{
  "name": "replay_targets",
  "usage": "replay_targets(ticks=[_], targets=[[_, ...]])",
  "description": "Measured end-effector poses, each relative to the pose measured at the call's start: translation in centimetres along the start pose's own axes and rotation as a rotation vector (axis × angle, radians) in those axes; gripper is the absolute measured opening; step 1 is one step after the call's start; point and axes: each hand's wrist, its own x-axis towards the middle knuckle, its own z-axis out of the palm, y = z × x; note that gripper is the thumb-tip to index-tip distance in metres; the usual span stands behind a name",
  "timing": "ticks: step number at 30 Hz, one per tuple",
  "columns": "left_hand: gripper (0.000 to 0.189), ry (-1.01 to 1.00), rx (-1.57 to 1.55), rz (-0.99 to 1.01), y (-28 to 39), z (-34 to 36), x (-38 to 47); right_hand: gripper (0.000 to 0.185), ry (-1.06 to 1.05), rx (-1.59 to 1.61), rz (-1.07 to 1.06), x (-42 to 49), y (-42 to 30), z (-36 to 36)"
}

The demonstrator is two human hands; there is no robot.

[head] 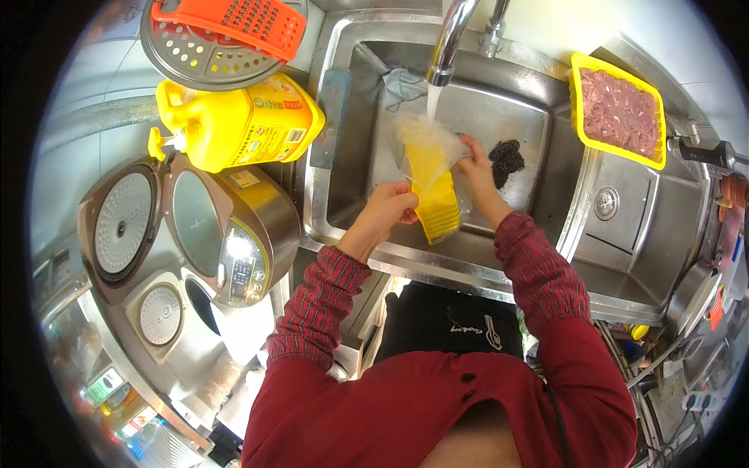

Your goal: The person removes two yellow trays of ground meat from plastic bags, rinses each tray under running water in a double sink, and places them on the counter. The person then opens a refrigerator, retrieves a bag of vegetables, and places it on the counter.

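Over the large basin of a steel sink (322, 202), my left hand (389, 205) grips the left edge of a yellow ribbed plastic tray (439, 213). A clear plastic bag or film (430, 140) lies over the tray's upper part. At the right, my right hand (477, 169) pinches the film between thumb and fingers. Water runs from the chrome faucet (442, 67) onto the film. Right of my right hand, a dark scouring pad (507, 162) lies on the basin floor. A grey cloth (404, 88) is at the basin's back left.
A yellow tray of raw meat (620, 111) rests at the back of the smaller right basin (620, 245). To the left stand a yellow pump jug (251, 126), an orange grater (234, 23) on a perforated steel plate (199, 58), and a rice cooker (257, 234) with its lid up.
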Motion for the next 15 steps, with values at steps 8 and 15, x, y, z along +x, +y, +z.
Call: replay_targets(ticks=[8,15], targets=[[0.012,-0.238,0.181,0.101,0.5,0.2,1.5,0.037,0.007,-0.597,-0.314,-1.0,-6.9,-0.1],[0.017,-0.261,0.210,0.073,-0.8,0.3,3.3,0.028,0.397,-0.318,-0.303,5.0,-3.2,1.8]])
